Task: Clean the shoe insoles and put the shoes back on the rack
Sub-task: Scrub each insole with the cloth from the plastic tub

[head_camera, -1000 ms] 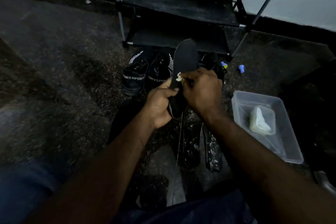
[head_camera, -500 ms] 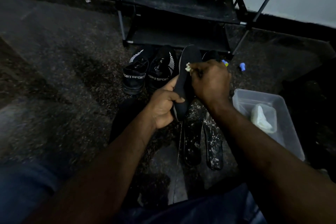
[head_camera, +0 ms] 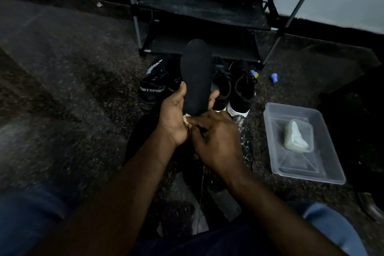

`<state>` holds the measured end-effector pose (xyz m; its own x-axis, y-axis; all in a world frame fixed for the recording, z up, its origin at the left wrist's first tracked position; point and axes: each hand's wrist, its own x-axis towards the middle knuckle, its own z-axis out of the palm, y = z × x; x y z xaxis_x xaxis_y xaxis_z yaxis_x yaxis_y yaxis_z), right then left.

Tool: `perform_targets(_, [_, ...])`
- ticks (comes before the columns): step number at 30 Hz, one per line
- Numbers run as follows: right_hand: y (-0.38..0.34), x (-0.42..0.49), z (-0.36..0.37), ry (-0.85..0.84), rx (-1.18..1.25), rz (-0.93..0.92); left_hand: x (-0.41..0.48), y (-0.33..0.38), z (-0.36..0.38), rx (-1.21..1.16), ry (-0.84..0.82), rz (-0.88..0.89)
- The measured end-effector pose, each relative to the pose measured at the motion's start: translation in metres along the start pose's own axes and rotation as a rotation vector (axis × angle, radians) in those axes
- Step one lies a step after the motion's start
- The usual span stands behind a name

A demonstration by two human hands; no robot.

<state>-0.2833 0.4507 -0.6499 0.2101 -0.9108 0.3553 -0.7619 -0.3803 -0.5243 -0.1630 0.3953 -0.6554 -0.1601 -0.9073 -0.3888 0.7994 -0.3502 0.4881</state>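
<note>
Farthest left, the SPORT shoes [head_camera: 152,89] are sitting on the floor, not on the rack [head_camera: 199,9]. My left hand [head_camera: 173,118] is gripping the insole [head_camera: 196,75] by its lower half. The thumb is curling on one edge and the fingers are wrapping round the other, holding it upright with the toe in front of the rack. At the heel end my right hand [head_camera: 218,141] is pinching a small pale cloth [head_camera: 187,119] against the insole, fingers bunched tight. Further right a second pair [head_camera: 243,89] is standing, and a tray [head_camera: 301,162] is holding a pale lump. I am judging this as mid-wipe. Next I am expecting to need a stroke toward the toe, with the left grip bracing the insole against bending.
</note>
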Motion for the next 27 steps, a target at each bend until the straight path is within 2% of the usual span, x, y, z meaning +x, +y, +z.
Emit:
perform_targets(3, [0.017,-0.008,-0.005,-0.074,-0.137,0.0,0.006,0.004,-0.005,-0.017,0.042,0.018])
perform_targets(5, [0.025,-0.013,-0.005,-0.064,-0.143,0.051,0.007,0.001,-0.009,-0.013,0.02,0.031])
perform_targets(10, [0.02,-0.016,-0.008,0.082,0.175,0.242,-0.004,-0.003,-0.016,0.06,0.076,0.06])
perform_targets(18, [0.013,-0.027,-0.013,0.082,0.308,0.406,-0.024,0.004,-0.022,0.383,0.206,0.096])
perform_targets(22, [0.018,-0.043,-0.005,-0.018,0.244,0.461,-0.033,0.004,-0.051,0.634,0.358,-0.076])
perform_targets(25, [0.016,-0.055,0.004,-0.101,0.179,0.431,-0.042,-0.003,-0.078,0.745,0.44,-0.219])
perform_targets(27, [0.014,-0.059,0.009,-0.127,0.162,0.414,-0.046,-0.008,-0.089,0.821,0.484,-0.252])
